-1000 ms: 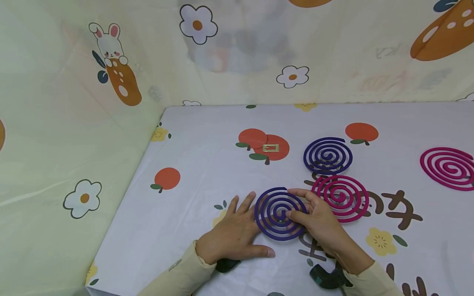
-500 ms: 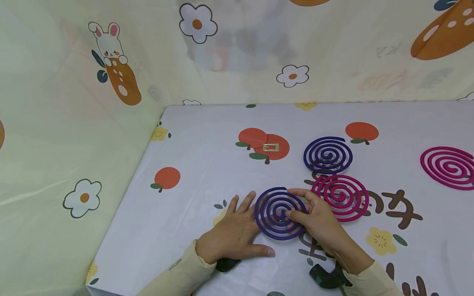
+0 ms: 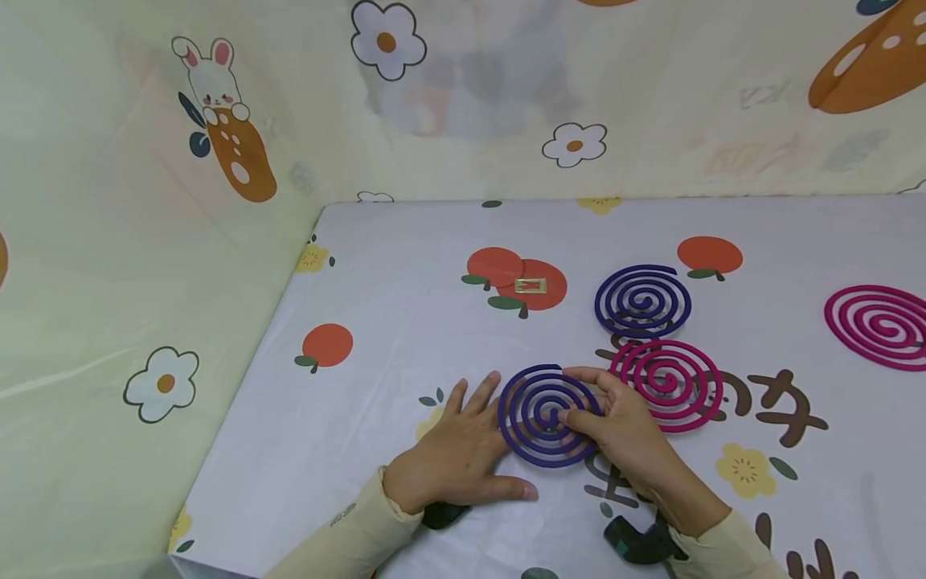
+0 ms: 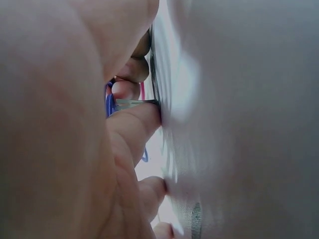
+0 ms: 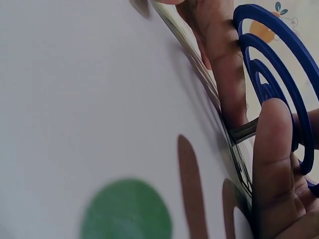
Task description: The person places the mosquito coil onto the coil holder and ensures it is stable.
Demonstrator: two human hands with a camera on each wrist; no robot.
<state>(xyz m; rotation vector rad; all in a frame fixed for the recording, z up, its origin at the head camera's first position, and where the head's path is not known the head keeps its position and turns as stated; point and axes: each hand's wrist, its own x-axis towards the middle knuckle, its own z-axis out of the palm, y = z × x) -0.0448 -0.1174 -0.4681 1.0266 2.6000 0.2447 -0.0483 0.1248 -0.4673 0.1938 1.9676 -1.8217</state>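
We see a white tabletop covering printed with fruit, flowers and brown lettering [image 3: 405, 265]. On it a person's left hand [image 3: 459, 458] lies palm down, fingers straight and spread. The right hand [image 3: 625, 422] pinches a flat, dark blue, rigid-looking spiral coil [image 3: 553, 415], thumb near its centre, held tilted between the hands. Squeezing or twisting there, we judge, could snap a ring. A bright pink spiral coil [image 3: 669, 381] lies just beyond the right hand, whose knuckles could nudge it. Smallest, a narrow grey metal strip [image 5: 244, 131] stands by the left fingers; should their pressure slacken, it might tip. Whether it touches the blue coil, we cannot tell.
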